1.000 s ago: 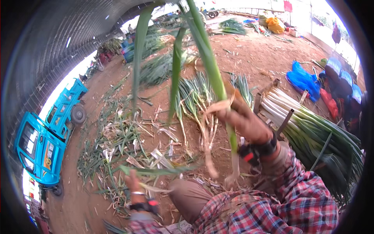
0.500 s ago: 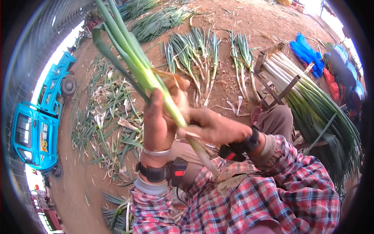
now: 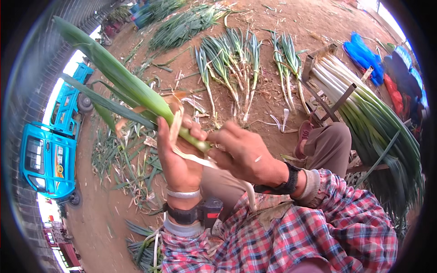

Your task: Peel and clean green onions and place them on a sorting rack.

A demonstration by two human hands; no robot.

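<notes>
My left hand [image 3: 178,157] is closed round the stalk of a large green onion [image 3: 136,93], whose thick green leaves reach up to the far left. A loose pale strip of skin [image 3: 193,158] hangs from the stalk past my left palm towards my right hand. My right hand [image 3: 246,150] is closed at the stalk just right of the left, fingertips pinched against it; exactly what lies between them is partly hidden. Below my right hand the white lower end of the stalk shows above my lap.
Several green onions [image 3: 234,68] lie on the dirt ahead. A rack [image 3: 334,107] at right holds a big bundle of green onions [image 3: 364,118]. Leaf scraps [image 3: 129,159] litter the ground at left. Beyond stands a blue truck [image 3: 50,159]; blue sheeting [image 3: 363,57] lies far right.
The green onion's leafy top has swung to the left. A pale strip of skin now hangs loose from the stalk. My right hand stays by the stalk, its fingers more bent.
</notes>
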